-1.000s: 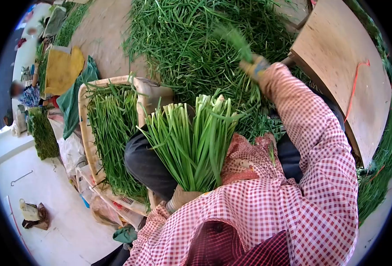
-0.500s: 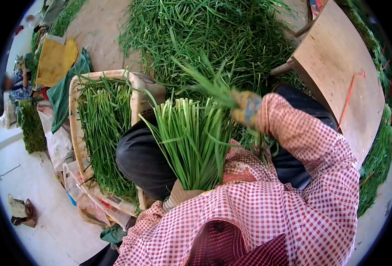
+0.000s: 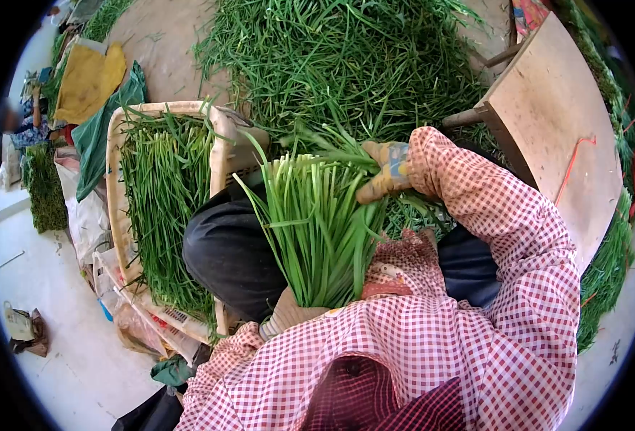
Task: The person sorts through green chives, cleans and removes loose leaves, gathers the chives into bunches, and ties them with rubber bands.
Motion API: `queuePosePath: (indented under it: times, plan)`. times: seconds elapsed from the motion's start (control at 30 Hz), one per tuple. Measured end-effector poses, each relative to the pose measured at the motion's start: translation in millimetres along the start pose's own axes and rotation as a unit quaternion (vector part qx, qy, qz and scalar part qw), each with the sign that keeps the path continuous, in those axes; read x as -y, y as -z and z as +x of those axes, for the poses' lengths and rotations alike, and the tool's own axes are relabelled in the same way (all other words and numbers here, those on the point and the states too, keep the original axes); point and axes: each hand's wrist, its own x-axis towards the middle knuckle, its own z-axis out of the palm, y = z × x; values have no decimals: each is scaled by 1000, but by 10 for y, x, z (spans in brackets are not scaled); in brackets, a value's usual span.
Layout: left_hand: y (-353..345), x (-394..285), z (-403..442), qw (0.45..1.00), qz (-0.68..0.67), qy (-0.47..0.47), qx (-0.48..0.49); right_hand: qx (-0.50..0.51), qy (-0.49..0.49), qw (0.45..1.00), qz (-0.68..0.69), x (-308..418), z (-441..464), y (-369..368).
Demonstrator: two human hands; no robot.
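Head view: my only feed, round and warped, with a black rim that crops whatever lies far out.
Left hand, hidden part: I get just a strip of beige glove from the left hand point(image 3: 286, 314), low at the lap; the fingers are lost to me among the blades.
Right hand, hidden part: the palm of the right hand point(image 3: 388, 169) faces away from me, so I see the back of a yellow and grey-blue glove, with the thumb reaching down.
Far-left person: someone point(image 3: 31, 133) at the edge, too small and blurred for me to make out what they are doing.
Lower edge: a dark checked cloth point(image 3: 353, 395) fills the bottom middle and is cut off there.
Left grip: closed round the foot of the green bunch point(image 3: 317, 237), as far as I can tell.
Right grip: fingers bent over a few loose strands point(image 3: 341, 147) that stick out leftward, the thumb at the bunch's upper right edge.
Green bunch: upright in the lap, pale ends up, beside the dark trouser knee point(image 3: 224, 248).
Crate: the cream crate point(image 3: 220, 161) stands left of the knee, filled with more greens.
Heap: a tangled green heap point(image 3: 346, 65) spreads beyond both hands.
Board: a wooden board point(image 3: 554, 122) on the right, an orange cord point(image 3: 572, 167) across it.
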Motion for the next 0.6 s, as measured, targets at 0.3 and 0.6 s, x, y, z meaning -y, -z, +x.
queuePosePath:
  times: [0.3,0.6]
  plan:
    - [63,12,78,988,-126,56,67,18,-33,937,-346,-482,397,-333]
    - [-16,167,45,899,-416,126,52,18,-231,960,-158,-216,656,167]
